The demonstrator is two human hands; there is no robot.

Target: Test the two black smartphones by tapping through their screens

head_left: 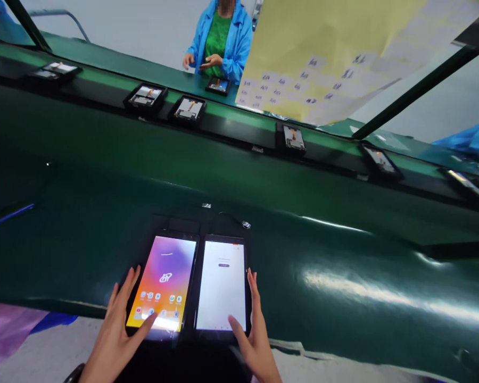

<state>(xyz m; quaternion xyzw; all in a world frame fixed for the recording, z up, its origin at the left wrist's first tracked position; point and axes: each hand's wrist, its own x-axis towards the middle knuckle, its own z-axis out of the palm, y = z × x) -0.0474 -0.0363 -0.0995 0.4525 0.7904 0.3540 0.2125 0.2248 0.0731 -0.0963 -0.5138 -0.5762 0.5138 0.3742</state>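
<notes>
Two lit tablets lie side by side near the front edge of the green bench. On the left tablet (pixel 163 282) a purple-to-orange home screen with app icons shows. The right tablet (pixel 221 284) has a mostly white page with a small dark button. My left hand (pixel 122 324) rests along the left tablet's outer side, fingers stretched and thumb over the lower screen. Along the outer side of the right tablet lies my right hand (pixel 253 327), fingers extended and its thumb over the bottom of the white screen. Neither hand is wrapped round its tablet.
Several opened devices in black trays (pixel 188 109) line a dark conveyor strip (pixel 239 130) beyond the bench (pixel 104 170). Cable ends (pixel 246 224) lie behind the tablets. A yellow sheet (pixel 323 58) hangs at upper right. Across the line stands a person in a blue jacket (pixel 239 42).
</notes>
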